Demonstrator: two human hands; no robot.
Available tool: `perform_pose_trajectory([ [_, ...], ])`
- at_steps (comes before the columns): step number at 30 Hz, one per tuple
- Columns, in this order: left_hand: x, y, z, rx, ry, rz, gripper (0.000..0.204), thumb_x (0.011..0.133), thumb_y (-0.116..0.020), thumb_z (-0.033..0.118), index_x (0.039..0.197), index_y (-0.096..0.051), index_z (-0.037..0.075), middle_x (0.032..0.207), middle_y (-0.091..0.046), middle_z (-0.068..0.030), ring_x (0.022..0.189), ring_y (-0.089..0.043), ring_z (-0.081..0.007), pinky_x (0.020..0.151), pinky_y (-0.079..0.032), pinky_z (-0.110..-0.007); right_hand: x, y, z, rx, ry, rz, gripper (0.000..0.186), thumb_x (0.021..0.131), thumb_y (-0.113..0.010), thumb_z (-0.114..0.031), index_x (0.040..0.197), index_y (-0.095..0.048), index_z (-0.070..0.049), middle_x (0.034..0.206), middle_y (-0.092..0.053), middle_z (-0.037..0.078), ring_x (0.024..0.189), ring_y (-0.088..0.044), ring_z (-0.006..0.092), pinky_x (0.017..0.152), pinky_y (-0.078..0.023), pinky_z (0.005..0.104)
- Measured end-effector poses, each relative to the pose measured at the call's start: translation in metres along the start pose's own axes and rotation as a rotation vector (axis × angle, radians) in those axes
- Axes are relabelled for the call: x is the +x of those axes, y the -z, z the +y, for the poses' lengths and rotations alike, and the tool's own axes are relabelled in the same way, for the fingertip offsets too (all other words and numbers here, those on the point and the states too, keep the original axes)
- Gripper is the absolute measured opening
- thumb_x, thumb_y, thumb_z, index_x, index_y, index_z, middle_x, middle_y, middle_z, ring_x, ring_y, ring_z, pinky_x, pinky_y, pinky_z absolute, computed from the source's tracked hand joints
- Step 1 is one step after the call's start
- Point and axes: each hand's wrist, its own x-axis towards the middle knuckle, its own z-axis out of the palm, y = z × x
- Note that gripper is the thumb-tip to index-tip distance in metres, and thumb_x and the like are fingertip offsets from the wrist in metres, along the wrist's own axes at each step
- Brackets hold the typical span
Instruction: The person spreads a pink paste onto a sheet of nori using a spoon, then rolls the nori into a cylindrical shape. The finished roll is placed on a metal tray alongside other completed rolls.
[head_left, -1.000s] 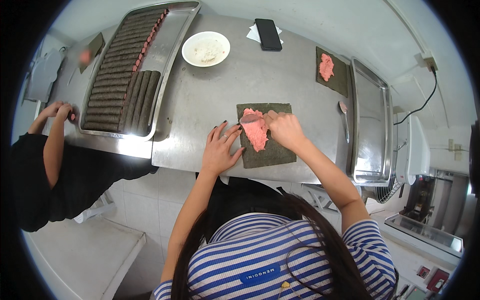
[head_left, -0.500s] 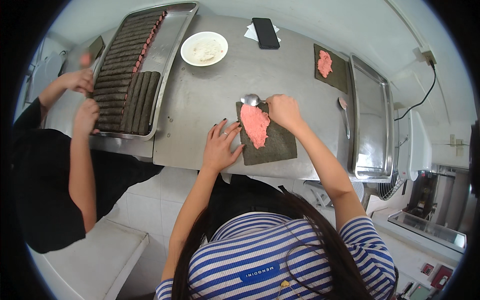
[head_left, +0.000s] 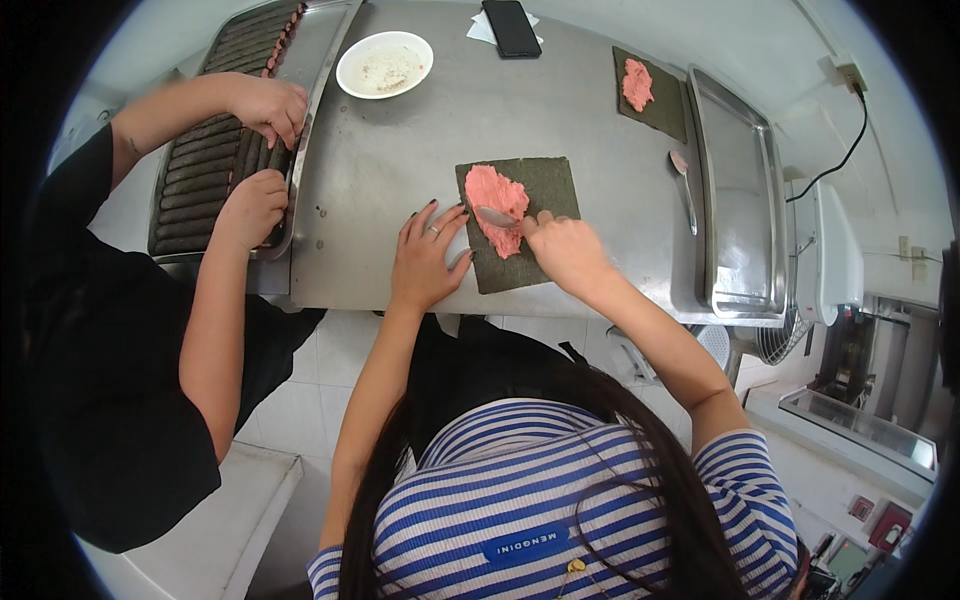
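My right hand grips a metal spoon, its bowl pressed into pink paste spread over the left half of a dark green seaweed sheet on the steel table. Beside the sheet's left edge, my left hand has its fingers spread, fingertips at that edge.
At left, a co-worker's hands work over a steel tray of dark rolls. A white bowl and phone lie behind. At right are another pasted sheet, a spare spoon and an unfilled tray.
The spoon has moved from the sheet's top edge down into the paste. The co-worker's hands have moved rightward over the roll tray. The whole view has shifted, so the table sits higher.
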Motion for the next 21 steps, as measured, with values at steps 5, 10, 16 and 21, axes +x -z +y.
perform_pose_trajectory([
  [5,-0.001,-0.001,-0.002,0.002,0.002,0.001,0.052,0.075,-0.069,0.023,0.124,-0.057,0.014,0.135,-0.052,0.0026,0.131,-0.04,-0.0276,0.109,-0.03,-0.044,-0.01,-0.006,-0.015,0.023,-0.014,-0.026,0.013,0.079,-0.056,-0.008,0.09,-0.058,0.0,0.077,-0.061,0.015,0.065,-0.067,0.0274,0.054,-0.054,0.0355],
  [10,-0.001,-0.002,-0.002,0.008,0.003,-0.008,0.05,0.075,-0.069,0.024,0.123,-0.057,0.014,0.135,-0.051,0.0027,0.13,-0.04,-0.0279,0.109,-0.03,-0.043,-0.021,-0.015,-0.028,-0.014,-0.033,-0.005,0.016,0.079,-0.057,-0.008,0.091,-0.059,0.001,0.076,-0.062,0.014,0.064,-0.068,0.0252,0.052,-0.054,0.0329],
  [16,0.0,-0.002,-0.003,0.007,0.005,-0.016,0.049,0.076,-0.068,0.025,0.123,-0.057,0.014,0.135,-0.051,0.0016,0.131,-0.039,-0.0274,0.109,-0.03,-0.044,-0.035,-0.011,-0.028,0.055,-0.044,-0.034,0.017,0.08,-0.056,-0.008,0.094,-0.06,0.001,0.078,-0.062,0.014,0.067,-0.068,0.0269,0.054,-0.055,0.0347],
  [21,-0.001,-0.001,-0.002,-0.012,0.0,0.003,0.051,0.075,-0.069,0.023,0.124,-0.057,0.012,0.135,-0.052,0.0016,0.13,-0.04,-0.0288,0.108,-0.031,-0.043,-0.041,0.021,-0.01,0.152,-0.077,-0.024,0.016,0.081,-0.054,-0.007,0.093,-0.061,0.0,0.082,-0.062,0.015,0.071,-0.068,0.0296,0.057,-0.055,0.0377],
])
